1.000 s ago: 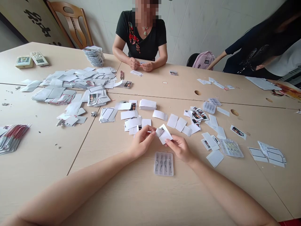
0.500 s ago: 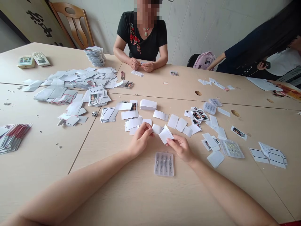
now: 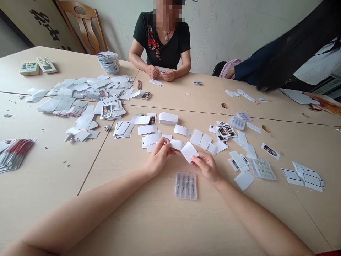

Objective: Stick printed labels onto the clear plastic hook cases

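Note:
My left hand (image 3: 158,157) pinches one end of a white paper strip (image 3: 177,144) just above the table. My right hand (image 3: 206,165) pinches a folded white card (image 3: 189,151) by its lower corner, a short way right of the strip. A clear plastic tray (image 3: 185,185) with several small metal pieces lies flat on the table below and between my hands. Loose white cards (image 3: 201,139) lie just beyond my fingers.
Heaps of white cards (image 3: 80,94) cover the far left; a neat stack (image 3: 167,118) sits ahead. A person in a black top (image 3: 162,39) works opposite, another in dark clothes (image 3: 282,53) leans in at the right. More trays (image 3: 262,168) and printed cards (image 3: 225,131) lie on the right.
My two hands have drawn apart: the strip in my left hand and the card in my right now sit separated. The person at the right has leaned further over the table.

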`<action>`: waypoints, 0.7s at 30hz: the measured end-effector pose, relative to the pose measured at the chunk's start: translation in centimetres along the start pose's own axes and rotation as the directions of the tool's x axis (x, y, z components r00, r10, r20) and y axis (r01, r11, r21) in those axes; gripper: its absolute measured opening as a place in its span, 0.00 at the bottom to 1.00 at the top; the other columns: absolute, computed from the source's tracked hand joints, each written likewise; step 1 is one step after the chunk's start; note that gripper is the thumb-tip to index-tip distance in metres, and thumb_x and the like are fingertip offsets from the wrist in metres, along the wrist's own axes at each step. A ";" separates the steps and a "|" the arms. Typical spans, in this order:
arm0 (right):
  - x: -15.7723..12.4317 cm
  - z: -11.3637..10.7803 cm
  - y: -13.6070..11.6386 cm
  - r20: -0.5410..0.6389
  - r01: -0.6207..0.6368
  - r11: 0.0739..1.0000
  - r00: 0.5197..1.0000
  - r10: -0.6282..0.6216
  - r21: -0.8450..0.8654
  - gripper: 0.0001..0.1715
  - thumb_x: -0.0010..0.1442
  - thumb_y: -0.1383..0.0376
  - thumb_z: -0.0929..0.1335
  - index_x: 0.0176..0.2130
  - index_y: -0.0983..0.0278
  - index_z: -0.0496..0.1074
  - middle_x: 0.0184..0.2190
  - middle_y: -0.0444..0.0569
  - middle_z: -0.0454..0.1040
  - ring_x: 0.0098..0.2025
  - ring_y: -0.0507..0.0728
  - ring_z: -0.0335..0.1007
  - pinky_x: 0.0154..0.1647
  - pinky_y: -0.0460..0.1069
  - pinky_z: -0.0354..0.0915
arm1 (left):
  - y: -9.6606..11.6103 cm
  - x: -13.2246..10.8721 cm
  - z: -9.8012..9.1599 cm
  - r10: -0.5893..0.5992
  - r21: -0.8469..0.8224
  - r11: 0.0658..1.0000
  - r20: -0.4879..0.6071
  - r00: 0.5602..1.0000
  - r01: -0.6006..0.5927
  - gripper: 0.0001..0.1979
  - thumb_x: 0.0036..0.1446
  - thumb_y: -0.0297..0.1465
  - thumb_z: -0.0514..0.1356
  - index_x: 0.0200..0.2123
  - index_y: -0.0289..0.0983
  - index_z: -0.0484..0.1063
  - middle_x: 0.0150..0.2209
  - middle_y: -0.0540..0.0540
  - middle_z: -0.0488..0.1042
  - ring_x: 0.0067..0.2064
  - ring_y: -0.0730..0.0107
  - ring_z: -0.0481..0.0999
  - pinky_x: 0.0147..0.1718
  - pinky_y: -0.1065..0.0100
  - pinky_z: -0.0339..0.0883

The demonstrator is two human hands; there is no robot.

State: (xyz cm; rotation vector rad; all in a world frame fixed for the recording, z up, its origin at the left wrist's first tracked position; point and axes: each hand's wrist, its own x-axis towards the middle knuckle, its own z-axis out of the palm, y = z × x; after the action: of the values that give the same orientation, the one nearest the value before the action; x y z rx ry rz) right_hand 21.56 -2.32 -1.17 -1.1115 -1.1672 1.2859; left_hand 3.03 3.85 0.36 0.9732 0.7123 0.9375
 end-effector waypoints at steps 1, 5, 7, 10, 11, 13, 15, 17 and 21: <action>0.0 0.0 0.1 -0.002 0.000 1.000 1.000 0.000 0.007 0.11 0.58 0.61 0.68 0.28 0.64 0.74 0.23 0.44 0.69 0.28 0.50 0.63 0.31 0.46 0.61 | -0.1 0.1 0.0 -0.004 -0.023 1.000 -0.001 1.000 0.004 0.07 0.60 0.33 0.52 0.31 0.38 0.58 0.30 0.52 0.68 0.35 0.73 0.70 0.39 0.66 0.64; 0.1 -0.2 0.3 -0.013 0.002 1.000 1.000 -0.002 0.031 0.09 0.57 0.61 0.68 0.29 0.63 0.74 0.23 0.44 0.69 0.28 0.50 0.63 0.30 0.46 0.61 | -0.2 0.3 -0.2 -0.015 -0.092 0.996 -0.010 1.000 0.014 0.05 0.59 0.31 0.52 0.31 0.38 0.58 0.30 0.52 0.69 0.34 0.74 0.70 0.39 0.66 0.64; 0.1 -0.3 0.5 -0.021 0.001 0.999 1.000 0.000 0.033 0.10 0.57 0.61 0.68 0.28 0.63 0.74 0.23 0.44 0.69 0.28 0.50 0.62 0.30 0.46 0.60 | -0.1 0.3 -0.1 -0.025 -0.110 0.994 -0.022 0.999 0.023 0.05 0.58 0.31 0.53 0.31 0.38 0.58 0.29 0.52 0.69 0.33 0.74 0.70 0.38 0.67 0.64; 0.1 -0.4 0.7 -0.029 -0.002 1.000 1.000 0.003 0.030 0.11 0.57 0.61 0.68 0.26 0.64 0.73 0.22 0.44 0.69 0.27 0.50 0.62 0.29 0.46 0.59 | 0.2 0.4 0.0 -0.046 -0.125 0.991 -0.050 0.998 0.040 0.05 0.57 0.31 0.53 0.30 0.38 0.58 0.28 0.52 0.70 0.32 0.74 0.71 0.37 0.67 0.64; 0.1 -0.4 0.7 -0.031 -0.003 1.000 1.000 0.004 0.030 0.12 0.57 0.61 0.68 0.26 0.64 0.72 0.22 0.44 0.69 0.27 0.50 0.62 0.29 0.46 0.59 | 0.2 0.4 0.0 -0.053 -0.129 0.991 -0.061 0.997 0.045 0.05 0.56 0.31 0.54 0.30 0.38 0.58 0.28 0.52 0.70 0.32 0.74 0.71 0.37 0.68 0.64; 0.1 -0.4 0.7 -0.034 -0.007 1.000 0.999 0.008 0.029 0.12 0.57 0.60 0.68 0.26 0.64 0.72 0.22 0.44 0.69 0.27 0.50 0.61 0.28 0.46 0.58 | 0.4 0.4 0.1 -0.063 -0.139 0.989 -0.078 0.995 0.052 0.05 0.55 0.31 0.54 0.30 0.38 0.59 0.28 0.52 0.70 0.32 0.73 0.71 0.36 0.68 0.64; 0.1 -0.4 0.7 -0.038 -0.014 0.999 0.999 0.016 0.031 0.12 0.56 0.60 0.68 0.25 0.64 0.72 0.22 0.44 0.68 0.27 0.51 0.61 0.28 0.46 0.58 | 0.4 0.5 0.1 -0.071 -0.147 0.987 -0.084 0.994 0.058 0.05 0.54 0.31 0.55 0.29 0.38 0.59 0.27 0.52 0.70 0.32 0.73 0.71 0.35 0.68 0.64; 0.1 -0.5 0.7 -0.042 -0.025 0.999 0.999 0.027 0.035 0.13 0.56 0.60 0.68 0.25 0.64 0.72 0.21 0.44 0.68 0.26 0.51 0.61 0.28 0.47 0.58 | 0.4 0.5 0.1 -0.075 -0.158 0.986 -0.086 0.993 0.060 0.05 0.54 0.31 0.55 0.29 0.38 0.59 0.27 0.52 0.70 0.32 0.72 0.72 0.34 0.68 0.65; 0.2 -0.6 0.8 -0.052 -0.045 0.998 0.997 0.048 0.054 0.13 0.55 0.59 0.68 0.24 0.64 0.71 0.21 0.44 0.66 0.26 0.51 0.60 0.28 0.47 0.58 | 0.3 0.5 0.1 -0.089 -0.205 0.976 -0.088 0.992 0.069 0.05 0.54 0.30 0.55 0.30 0.38 0.59 0.26 0.51 0.70 0.31 0.72 0.73 0.33 0.69 0.65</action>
State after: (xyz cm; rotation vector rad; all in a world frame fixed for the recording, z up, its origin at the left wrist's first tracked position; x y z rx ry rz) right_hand 22.09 -2.13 -1.99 -1.1339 -1.0675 1.3075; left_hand 3.23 4.32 0.64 0.7200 0.7173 0.9718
